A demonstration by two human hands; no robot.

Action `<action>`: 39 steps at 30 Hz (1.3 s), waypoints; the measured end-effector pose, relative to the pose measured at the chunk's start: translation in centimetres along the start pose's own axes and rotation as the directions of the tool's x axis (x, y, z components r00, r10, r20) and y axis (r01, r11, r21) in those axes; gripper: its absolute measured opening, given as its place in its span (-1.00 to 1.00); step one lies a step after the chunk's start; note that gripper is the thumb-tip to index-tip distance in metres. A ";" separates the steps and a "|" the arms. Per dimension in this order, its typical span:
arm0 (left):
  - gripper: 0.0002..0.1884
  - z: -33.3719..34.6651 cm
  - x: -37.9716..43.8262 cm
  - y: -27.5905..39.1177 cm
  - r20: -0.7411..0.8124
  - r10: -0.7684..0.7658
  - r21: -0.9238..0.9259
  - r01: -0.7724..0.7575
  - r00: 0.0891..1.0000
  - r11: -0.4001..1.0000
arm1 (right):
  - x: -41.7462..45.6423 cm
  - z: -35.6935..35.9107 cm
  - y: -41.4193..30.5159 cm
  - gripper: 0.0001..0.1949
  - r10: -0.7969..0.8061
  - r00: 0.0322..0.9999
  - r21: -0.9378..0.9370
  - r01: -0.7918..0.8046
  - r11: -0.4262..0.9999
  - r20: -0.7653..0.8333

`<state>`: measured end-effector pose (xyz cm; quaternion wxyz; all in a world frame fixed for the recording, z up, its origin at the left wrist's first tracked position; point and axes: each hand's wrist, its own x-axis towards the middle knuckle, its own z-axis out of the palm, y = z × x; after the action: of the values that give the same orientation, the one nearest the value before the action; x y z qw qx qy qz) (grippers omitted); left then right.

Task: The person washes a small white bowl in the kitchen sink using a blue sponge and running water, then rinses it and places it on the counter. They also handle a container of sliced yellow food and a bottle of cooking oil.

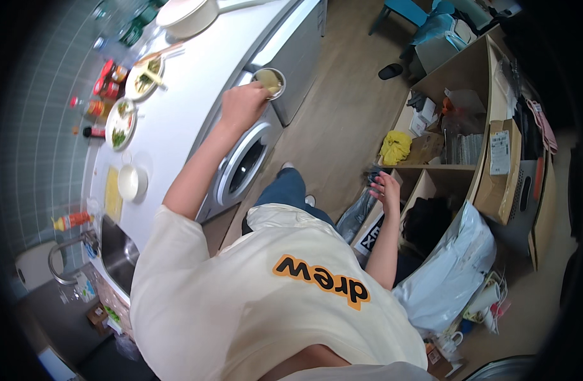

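Note:
My left hand (244, 105) grips the rim of a small round cup (279, 88), with pale yellowish food or scraps inside. It holds the cup out past the edge of the white countertop (191, 95), above a front-loading washing machine (246, 164). My right hand (386, 190) hangs with its fingers apart and nothing in them, close to a low wooden shelf unit (434, 167). On the counter left of my left arm are two plates of leftover food, one plate (129, 125) nearer me and the other plate (138, 90) with chopsticks and a utensil across it.
A white bowl (132, 183) stands beside a yellow board or cloth (113, 193) near the steel sink (117, 252). A white pot (189, 19) and several bottles line the counter. Right of me lie a yellow plastic bag (395, 146) and a white mailing bag (448, 271). A slipper (390, 71) is on the floor.

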<state>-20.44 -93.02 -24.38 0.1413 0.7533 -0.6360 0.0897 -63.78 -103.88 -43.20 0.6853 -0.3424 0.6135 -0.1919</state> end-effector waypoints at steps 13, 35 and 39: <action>-0.95 24.9 33.9 -2.3 0.185 -0.051 -0.081 0.067 0.981 0.995 | 21.0 -6.9 -9.8 -0.74 0.139 0.965 -0.150 -0.175 0.973 -0.221; -0.89 53.9 63.4 -14.0 0.298 -0.742 -0.061 0.787 0.601 0.614 | 69.3 -7.0 -49.7 -0.68 0.356 0.935 -0.664 -0.263 0.700 0.005; -0.86 63.0 62.3 -20.1 0.072 -0.898 -0.209 0.887 0.434 0.412 | 71.1 -4.1 -55.1 -0.67 0.439 0.889 -0.638 -0.262 0.724 0.133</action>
<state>7.41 -168.65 -66.19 0.2640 0.9530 -0.1399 -0.0495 -46.72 -191.52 -54.86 0.6418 -0.4422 0.5947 0.1976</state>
